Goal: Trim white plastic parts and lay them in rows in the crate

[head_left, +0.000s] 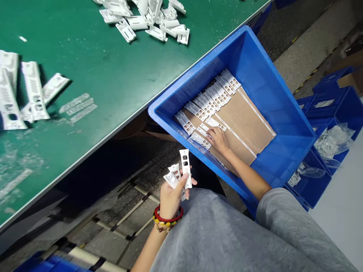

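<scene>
- Left hand [171, 192]: fingers closed around a small fanned bunch of white parts [185, 168]; the bunch is held just outside the bin, near the body. Bracelets [168, 219] are worn on this wrist.
- Right hand [218, 139]: reached down into the blue bin [279, 90], fingers bent and partly spread over a white part in the near row; whether it is gripped or only touched cannot be told.
- Laid white parts [214, 97]: lined up side by side in the bin, a long row along the table side, a shorter group by the right hand.
- Cardboard sheet [241, 113]: laid under the parts, its bare portion seen toward the far right of the bin; pale strips are seen along it.
- Green table [113, 75]: placed beside the bin. A heap of white pieces [153, 22] is piled at the top, longer white parts [35, 90] are scattered at left, clear strips [79, 107] are laid near them.
- Blue crates [326, 102]: stacked at right, plastic bags [334, 141] held inside.
- Gray shirt [227, 234]: worn by the person.
</scene>
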`<state>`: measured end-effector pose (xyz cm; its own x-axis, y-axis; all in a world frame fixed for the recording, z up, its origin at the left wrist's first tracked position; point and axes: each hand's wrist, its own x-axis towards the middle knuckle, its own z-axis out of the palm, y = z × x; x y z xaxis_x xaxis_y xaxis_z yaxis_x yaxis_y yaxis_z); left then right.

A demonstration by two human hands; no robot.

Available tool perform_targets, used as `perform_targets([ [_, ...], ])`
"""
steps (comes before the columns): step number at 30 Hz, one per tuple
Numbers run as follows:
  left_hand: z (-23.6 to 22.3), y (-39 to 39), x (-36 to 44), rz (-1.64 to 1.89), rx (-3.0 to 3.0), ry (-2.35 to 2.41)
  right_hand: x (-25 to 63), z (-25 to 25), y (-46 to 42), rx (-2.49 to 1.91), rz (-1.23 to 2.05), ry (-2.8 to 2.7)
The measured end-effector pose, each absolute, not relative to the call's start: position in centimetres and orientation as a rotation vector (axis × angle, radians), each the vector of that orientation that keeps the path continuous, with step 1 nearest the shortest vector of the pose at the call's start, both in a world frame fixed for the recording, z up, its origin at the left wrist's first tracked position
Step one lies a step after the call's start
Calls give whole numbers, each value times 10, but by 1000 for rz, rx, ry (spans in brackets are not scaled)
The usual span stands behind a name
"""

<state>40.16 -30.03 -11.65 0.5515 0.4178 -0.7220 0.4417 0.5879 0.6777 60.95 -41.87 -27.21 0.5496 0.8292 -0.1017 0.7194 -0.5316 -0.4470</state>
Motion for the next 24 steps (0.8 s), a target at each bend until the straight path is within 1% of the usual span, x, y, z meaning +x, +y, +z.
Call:
perform_targets([
  [4, -115, -303, 403, -71, 1015, 1071, 618, -273, -421, -2424, 476, -1273],
  [10, -117, -304, 402, -73, 1085, 1081, 632, -271, -420, -2546, 307, -921],
  [12, -118, -303, 402, -71, 1114, 1077, 635, -259, -418, -2530, 320, -865],
  [14, -117, -302, 402, -58, 1172, 1050, 632, -235, -415, -2432, 353, -805],
  [16, -116, -301, 403, -21, 1278, 975, 625, -201, -413, -2236, 521, -753],
  [20, -114, -300, 406, 76, 1552, 627, 608, -126, -411, -1753, 1237, -841],
  [22, -113, -301, 409, 108, 1652, 483, 604, -101, -411, -1651, 1486, -921],
  [24, -112, -303, 411, 134, 1702, 415, 605, -89, -412, -1577, 1693, -965],
])
